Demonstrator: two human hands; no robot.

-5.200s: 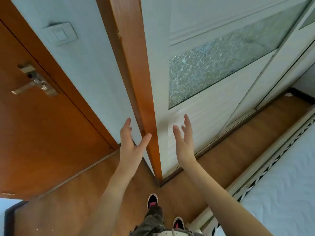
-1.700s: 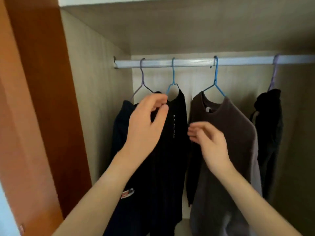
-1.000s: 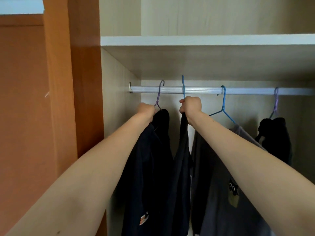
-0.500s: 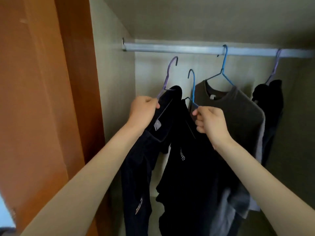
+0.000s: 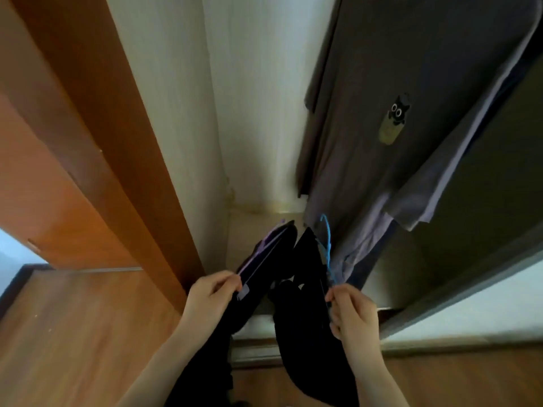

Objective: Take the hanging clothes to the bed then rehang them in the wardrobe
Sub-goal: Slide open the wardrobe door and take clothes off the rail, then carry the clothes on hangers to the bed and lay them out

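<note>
Both dark garments were off the rail by then: left hand pinched the purple hanger, right hand gripped the blue hanger. Bed next; the grey shirt at upper right was left hanging.

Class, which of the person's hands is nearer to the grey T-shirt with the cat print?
Right. The right hand holds the blue hanger just below the grey T-shirt's hem; the left hand, gripping the purple hanger, sits farther away by the wooden frame.

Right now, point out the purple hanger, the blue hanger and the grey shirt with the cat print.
purple hanger point(image 5: 266, 250), head view, on its sloping arm.
blue hanger point(image 5: 326, 230), head view, on its hook.
grey shirt point(image 5: 411, 63), head view, on the chest above the cat print.
</note>
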